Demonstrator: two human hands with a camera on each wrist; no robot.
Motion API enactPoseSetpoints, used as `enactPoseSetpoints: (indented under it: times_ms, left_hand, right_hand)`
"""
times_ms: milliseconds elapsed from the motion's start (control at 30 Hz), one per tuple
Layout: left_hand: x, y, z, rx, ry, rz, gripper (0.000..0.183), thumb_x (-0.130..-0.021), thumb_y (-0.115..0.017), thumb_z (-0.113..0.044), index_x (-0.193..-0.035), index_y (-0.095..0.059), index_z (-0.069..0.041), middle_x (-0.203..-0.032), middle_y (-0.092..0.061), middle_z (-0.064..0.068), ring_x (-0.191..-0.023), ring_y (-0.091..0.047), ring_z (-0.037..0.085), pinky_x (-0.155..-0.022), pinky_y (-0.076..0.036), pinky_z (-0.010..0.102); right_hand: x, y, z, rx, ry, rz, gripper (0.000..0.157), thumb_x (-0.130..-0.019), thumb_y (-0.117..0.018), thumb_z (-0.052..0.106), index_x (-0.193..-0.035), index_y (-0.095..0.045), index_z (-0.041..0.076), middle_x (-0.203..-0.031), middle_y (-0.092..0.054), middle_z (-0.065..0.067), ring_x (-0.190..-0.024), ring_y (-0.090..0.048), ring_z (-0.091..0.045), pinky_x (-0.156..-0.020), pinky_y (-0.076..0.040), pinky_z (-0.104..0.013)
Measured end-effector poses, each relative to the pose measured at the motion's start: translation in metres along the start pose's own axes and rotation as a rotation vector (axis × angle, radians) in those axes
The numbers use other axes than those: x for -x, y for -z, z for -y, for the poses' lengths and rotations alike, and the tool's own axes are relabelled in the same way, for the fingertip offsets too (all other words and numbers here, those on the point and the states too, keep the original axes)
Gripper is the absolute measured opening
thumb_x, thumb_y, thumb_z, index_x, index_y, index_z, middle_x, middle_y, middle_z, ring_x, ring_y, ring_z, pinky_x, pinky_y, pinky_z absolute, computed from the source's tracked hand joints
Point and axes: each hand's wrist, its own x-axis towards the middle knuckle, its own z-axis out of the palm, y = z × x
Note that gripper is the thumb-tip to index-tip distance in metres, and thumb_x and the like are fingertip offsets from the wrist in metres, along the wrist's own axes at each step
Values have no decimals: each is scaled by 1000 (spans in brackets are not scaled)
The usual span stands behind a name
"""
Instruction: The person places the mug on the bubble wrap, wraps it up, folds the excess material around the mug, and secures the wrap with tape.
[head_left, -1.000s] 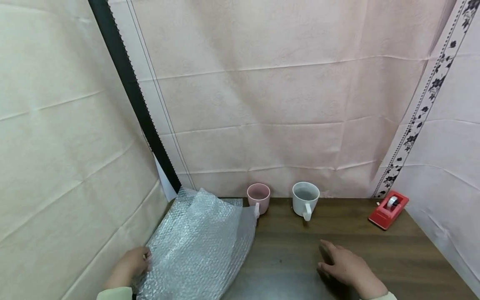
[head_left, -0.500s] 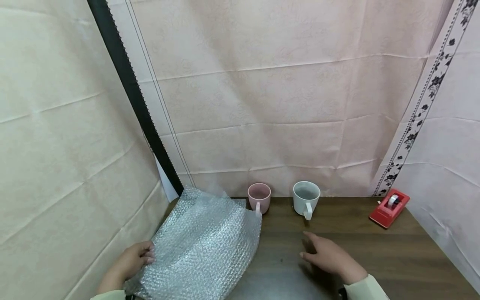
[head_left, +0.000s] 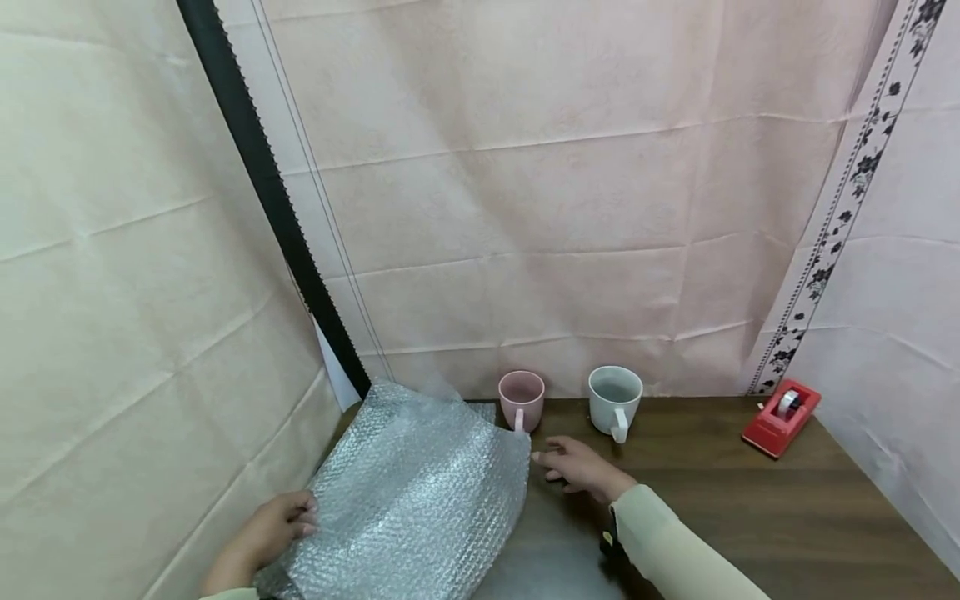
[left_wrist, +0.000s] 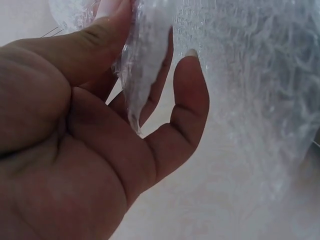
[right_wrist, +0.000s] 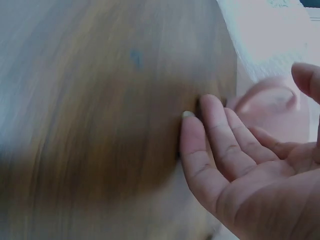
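Observation:
A sheet of bubble wrap (head_left: pixel 420 500) covers the left part of the table. My left hand (head_left: pixel 273 529) pinches its left edge; in the left wrist view the edge (left_wrist: pixel 145 60) runs between thumb and fingers. My right hand (head_left: pixel 581 467) hovers by the sheet's right corner, fingers loosely bent with nothing between them. Just beyond stands a pink mug (head_left: pixel 521 396), its handle toward me; in the right wrist view the pink mug (right_wrist: pixel 280 110) shows behind the fingers. A white mug (head_left: pixel 615 396) stands upright to its right.
A red tape dispenser (head_left: pixel 782 418) sits at the back right of the wooden table (head_left: pixel 712 517). Cloth walls (head_left: pixel 525 208) close off the back and both sides. Part of another bubble wrap layer (head_left: pixel 483 410) shows behind the sheet.
My right hand has moved left and away from me, from the table's middle to the bubble wrap's right corner. The sheet's right edge has shifted slightly right; my left hand keeps its edge.

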Motion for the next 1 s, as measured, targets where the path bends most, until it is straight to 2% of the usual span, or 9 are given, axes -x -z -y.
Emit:
enactPoseSetpoints:
  times_ms: [133,233,367,500,633,767,900,1000]
  left_hand:
    - [-1,-3,3,20,-41,17,17,-97,-77,5,-96,-60,1,-87,-66,-4,-83,-58,-5,-72,-51,21]
    - [-1,-4,5,57,0,46,16,-98,-76,5,-97,-61,1,-88,-65,-3,-83,-60,-3,-72,-52,21]
    - [-4,-5,7,65,53,33,15,-97,-79,2,-99,-64,-1,-90,-67,0,-80,-58,-3,-71,-51,21]
    - [-4,-5,10,63,44,35,15,-97,-78,5,-98,-64,0,-89,-66,0,-79,-56,-2,-71,-50,21]
    - [-1,-5,11,89,41,48,15,-98,-77,7,-98,-63,2,-90,-68,-2,-82,-62,-2,-72,-54,21]
    - [-1,-6,12,79,-10,47,14,-98,-76,8,-98,-63,3,-90,-70,-1,-84,-61,-4,-73,-53,20]
    - [0,-5,13,65,-61,57,15,-97,-76,8,-96,-62,4,-89,-67,-4,-83,-58,-7,-72,-52,19]
    - [1,-2,14,49,-78,47,16,-97,-77,7,-96,-62,3,-87,-66,-8,-82,-57,-9,-72,-51,19]
  right_hand:
    - [-9,-11,1,-53,-12,-34,65,-111,-73,38,-158,-56,-3,-147,-73,-23,-123,-78,-36,-100,-67,-59]
    - [-11,-19,1,-68,-7,-51,53,-110,-73,34,-148,-64,-1,-140,-75,-20,-118,-79,-33,-92,-68,-53]
    - [-14,-25,3,-63,43,-66,37,-112,-71,26,-137,-71,-1,-130,-78,-17,-110,-80,-31,-85,-66,-46]
    - [-15,-29,5,-58,77,-65,28,-114,-68,19,-130,-74,-2,-123,-79,-15,-103,-80,-27,-82,-65,-42]
    - [-13,-33,4,-71,79,-58,32,-114,-68,24,-132,-72,-2,-125,-78,-16,-104,-79,-25,-84,-66,-44]
    - [-15,-36,7,-129,58,-64,43,-117,-63,32,-141,-66,-3,-132,-76,-18,-111,-79,-29,-89,-69,-50]
    - [-15,-37,15,-201,29,-71,59,-119,-45,47,-142,-65,-3,-131,-76,-21,-106,-77,-30,-83,-70,-49]
    - [-15,-38,24,-187,39,-98,58,-118,-47,50,-133,-70,-1,-122,-77,-18,-97,-75,-28,-76,-69,-46]
